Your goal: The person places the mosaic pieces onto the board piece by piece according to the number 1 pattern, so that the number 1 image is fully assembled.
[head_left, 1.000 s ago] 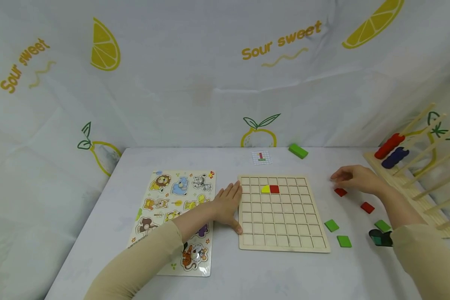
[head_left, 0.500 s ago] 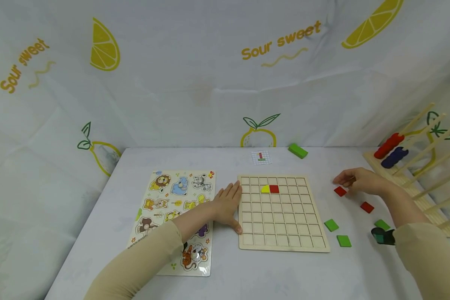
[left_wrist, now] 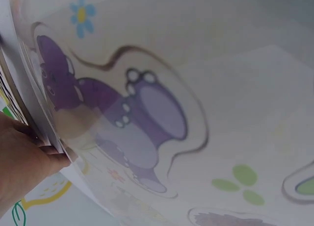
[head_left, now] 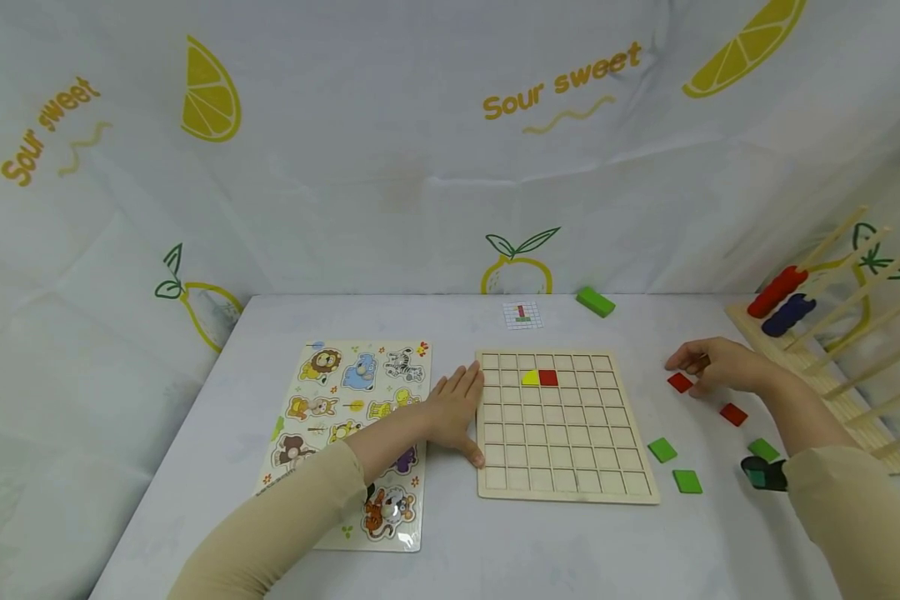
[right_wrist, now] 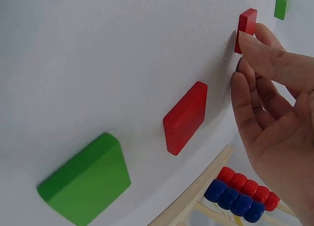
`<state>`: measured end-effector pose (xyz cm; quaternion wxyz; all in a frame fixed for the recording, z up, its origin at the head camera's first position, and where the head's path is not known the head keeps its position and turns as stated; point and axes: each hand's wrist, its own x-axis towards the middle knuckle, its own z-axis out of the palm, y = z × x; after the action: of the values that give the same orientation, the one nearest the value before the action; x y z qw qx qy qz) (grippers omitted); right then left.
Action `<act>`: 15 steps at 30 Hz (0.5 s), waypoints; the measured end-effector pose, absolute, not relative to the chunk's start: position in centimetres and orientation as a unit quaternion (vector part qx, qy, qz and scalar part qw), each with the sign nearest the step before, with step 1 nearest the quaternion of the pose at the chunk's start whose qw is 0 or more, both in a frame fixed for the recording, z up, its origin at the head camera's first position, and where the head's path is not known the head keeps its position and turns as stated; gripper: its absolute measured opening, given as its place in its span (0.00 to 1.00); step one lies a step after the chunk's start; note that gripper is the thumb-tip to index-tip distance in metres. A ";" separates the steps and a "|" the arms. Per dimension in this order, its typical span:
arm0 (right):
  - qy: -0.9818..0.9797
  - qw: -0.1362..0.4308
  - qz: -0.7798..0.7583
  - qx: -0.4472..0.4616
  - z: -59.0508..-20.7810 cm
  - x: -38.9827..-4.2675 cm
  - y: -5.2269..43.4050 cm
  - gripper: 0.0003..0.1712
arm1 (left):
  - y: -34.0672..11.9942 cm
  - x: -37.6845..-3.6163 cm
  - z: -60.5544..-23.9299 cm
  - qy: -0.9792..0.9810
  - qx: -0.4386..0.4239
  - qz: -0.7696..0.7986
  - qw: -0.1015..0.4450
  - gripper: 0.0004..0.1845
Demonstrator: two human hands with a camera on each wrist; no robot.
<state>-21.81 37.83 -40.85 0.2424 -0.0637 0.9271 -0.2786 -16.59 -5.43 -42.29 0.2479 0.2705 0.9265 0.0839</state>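
A thin red square tile (head_left: 679, 382) lies right of the gridded wooden board (head_left: 570, 483). My right hand (head_left: 727, 367) has its thumb and fingers at opposite sides of that tile; in the right wrist view the thumb overlaps the red tile (right_wrist: 247, 21), pinching it with the index finger. The board carries a yellow quarter-round tile (head_left: 531, 378) and, beside it, another red square tile (head_left: 548, 378). My left hand (head_left: 453, 415) lies with fingers extended along the board's left edge, fingertips and thumb right at the rim.
A loose red tile (head_left: 733, 414) and several green tiles (head_left: 687, 482) lie right of the board. Behind it are a pattern card (head_left: 523, 316) and green block (head_left: 596, 302). An animal puzzle (head_left: 360, 375) lies under the left arm. A bead rack (head_left: 832, 379) stands at right.
The right hand has shifted slightly to the right, its fingers settling around the red tile, which shows more fully. The left hand and the board have not moved.
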 end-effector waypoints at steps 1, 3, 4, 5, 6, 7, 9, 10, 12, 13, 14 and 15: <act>0.927 0.242 -0.279 -0.062 -40.9 -21.8 37.8 0.28 | -5.4 -16.6 -42.3 0.926 0.270 0.084 0.248 0.71; 0.927 0.241 -0.279 -0.064 -41.0 -21.9 37.9 0.27 | -5.4 -16.6 -42.3 0.926 0.269 0.085 0.250 0.71; 0.928 0.239 -0.279 -0.066 -41.0 -21.9 37.9 0.27 | -5.4 -16.6 -42.3 0.926 0.269 0.085 0.250 0.71; 0.928 0.237 -0.279 -0.065 -41.1 -21.9 37.9 0.26 | -5.4 -16.6 -42.3 0.926 0.269 0.085 0.250 0.71; 0.929 0.234 -0.278 -0.067 -41.1 -21.9 38.0 0.25 | -5.4 -16.6 -42.3 0.926 0.268 0.085 0.250 0.71; 0.931 0.230 -0.277 -0.069 -41.2 -21.9 38.0 0.24 | -5.4 -16.6 -42.3 0.926 0.268 0.085 0.251 0.71; 0.934 0.220 -0.273 -0.073 -41.3 -21.8 38.0 0.23 | -5.4 -16.6 -42.3 0.927 0.268 0.084 0.250 0.72; 0.935 0.215 -0.271 -0.073 -41.3 -21.8 38.1 0.22 | -5.4 -16.6 -42.3 0.927 0.267 0.084 0.250 0.72; 0.939 0.205 -0.265 -0.074 -41.4 -21.8 38.0 0.21 | -5.4 -16.6 -42.3 0.927 0.266 0.083 0.251 0.72; 0.941 0.201 -0.262 -0.074 -41.5 -21.9 38.0 0.20 | -5.4 -16.6 -42.3 0.927 0.267 0.083 0.250 0.72; 0.942 0.198 -0.259 -0.073 -41.6 -21.9 38.0 0.20 | -5.4 -16.7 -42.3 0.927 0.267 0.082 0.250 0.72; 0.944 0.195 -0.256 -0.072 -41.6 -21.9 37.9 0.19 | -5.4 -16.7 -42.3 0.927 0.267 0.082 0.250 0.72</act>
<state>-21.86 37.90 -41.61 0.1951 -0.0719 0.9442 -0.2556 -16.68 -5.41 -42.35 0.2501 0.2671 0.9270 0.0823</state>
